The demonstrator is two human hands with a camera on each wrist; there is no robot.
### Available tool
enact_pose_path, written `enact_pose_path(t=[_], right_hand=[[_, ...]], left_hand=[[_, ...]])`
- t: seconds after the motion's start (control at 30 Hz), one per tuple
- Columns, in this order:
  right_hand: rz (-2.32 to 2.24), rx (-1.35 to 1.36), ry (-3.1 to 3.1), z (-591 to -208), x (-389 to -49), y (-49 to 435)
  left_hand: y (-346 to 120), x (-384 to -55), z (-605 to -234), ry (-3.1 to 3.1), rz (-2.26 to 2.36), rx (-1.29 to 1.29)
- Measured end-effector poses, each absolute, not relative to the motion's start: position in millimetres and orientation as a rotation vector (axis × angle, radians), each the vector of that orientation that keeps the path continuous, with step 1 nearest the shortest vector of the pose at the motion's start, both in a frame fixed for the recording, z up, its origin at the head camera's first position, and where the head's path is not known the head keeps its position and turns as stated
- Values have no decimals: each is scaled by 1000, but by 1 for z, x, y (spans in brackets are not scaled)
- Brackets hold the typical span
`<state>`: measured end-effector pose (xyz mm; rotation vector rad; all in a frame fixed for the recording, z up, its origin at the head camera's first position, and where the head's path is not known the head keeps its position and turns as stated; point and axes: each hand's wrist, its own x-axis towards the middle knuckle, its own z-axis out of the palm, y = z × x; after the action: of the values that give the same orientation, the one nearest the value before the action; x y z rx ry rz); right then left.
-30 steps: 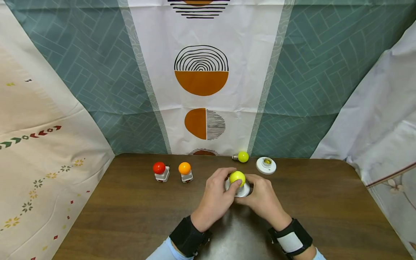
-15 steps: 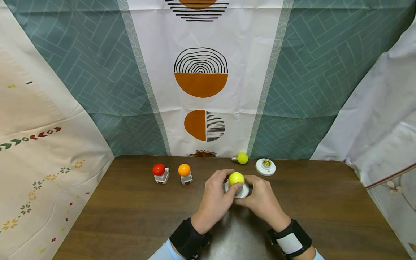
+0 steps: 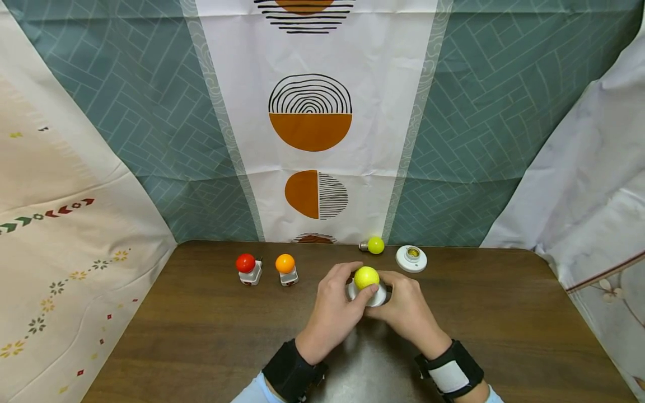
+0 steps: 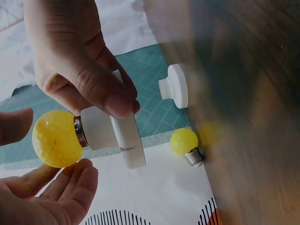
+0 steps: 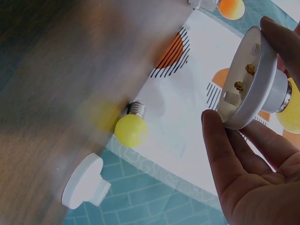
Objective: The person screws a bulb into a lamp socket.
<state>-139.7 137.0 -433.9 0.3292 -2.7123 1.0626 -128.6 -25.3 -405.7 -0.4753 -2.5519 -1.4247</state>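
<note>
My right hand grips a white round lamp holder by its disc, thumb and fingers at the rim. The holder is tipped on its side in both wrist views, and brass screws show in its hollow underside. A yellow light bulb sits in the holder's socket, a strip of its metal collar showing. My left hand is loosely round the bulb. Its fingers lie along the bulb's side, and its thumb stands slightly off the glass in the left wrist view.
Near the table's back edge lie a second yellow bulb and another white lamp holder. Further left stand a red bulb and an orange bulb, each in a small white plug-in socket. Patterned cloth hangs behind the table.
My left thumb has slid down off the bulb's face to its lower edge. The right hand and the holder keep their place; the whole head view has shifted slightly.
</note>
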Motion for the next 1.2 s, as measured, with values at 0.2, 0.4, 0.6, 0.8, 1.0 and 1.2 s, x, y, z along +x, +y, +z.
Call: enact_pose_path(t=[0.2, 0.4, 0.6, 0.8, 1.0, 1.2], right_hand=[[1075, 326, -2712, -433, -139, 136], [1089, 327, -2714, -434, -138, 136], [1087, 343, -2718, -434, -139, 136], [1088, 373, -2718, -433, -140, 138], [1090, 370, -2710, -433, -141, 138], [1086, 340, -2691, -433, -141, 135]], left_hand=[[-25, -128, -407, -2546, -1425, -445], [-27, -129, -407, -2536, -1442, -483], [-28, -131, -406, -2542, -1417, -549], [-31, -133, -403, -2573, -1394, -651], [-33, -135, -402, -2599, -1405, -664], [-30, -132, -404, -2541, -1461, -548]])
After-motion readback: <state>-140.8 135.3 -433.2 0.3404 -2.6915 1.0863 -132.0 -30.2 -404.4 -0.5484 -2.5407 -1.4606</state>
